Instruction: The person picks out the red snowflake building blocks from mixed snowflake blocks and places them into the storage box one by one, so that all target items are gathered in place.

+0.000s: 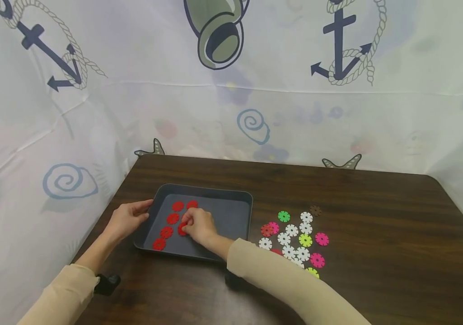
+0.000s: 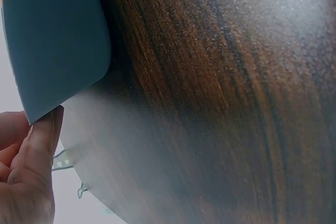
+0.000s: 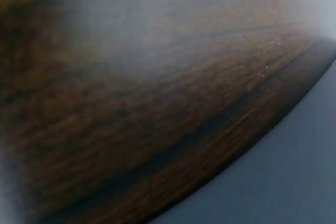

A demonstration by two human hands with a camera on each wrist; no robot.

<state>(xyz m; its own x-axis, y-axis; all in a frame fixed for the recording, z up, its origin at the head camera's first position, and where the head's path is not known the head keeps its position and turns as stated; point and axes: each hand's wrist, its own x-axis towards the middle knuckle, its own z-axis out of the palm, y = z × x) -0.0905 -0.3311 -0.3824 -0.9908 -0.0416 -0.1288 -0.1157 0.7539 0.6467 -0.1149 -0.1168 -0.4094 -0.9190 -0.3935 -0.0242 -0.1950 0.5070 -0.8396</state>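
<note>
Red disc (image 1: 181, 229) at fingertips of right grip (image 1: 200, 225), grey tray (image 1: 231, 219) beneath

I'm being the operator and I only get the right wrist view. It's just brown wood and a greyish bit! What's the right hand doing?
Observer: In the head view, the right hand pinches a red disc over the floor of a dark tray.
Child: Ooh! And the left one?
Observer: The left hand touches the tray's edge, on the side away from the right hand.
Child: Is anything outside the tray?
Observer: Yes, white discs lie to the right of it, mixed with other colours, on the table.
</note>
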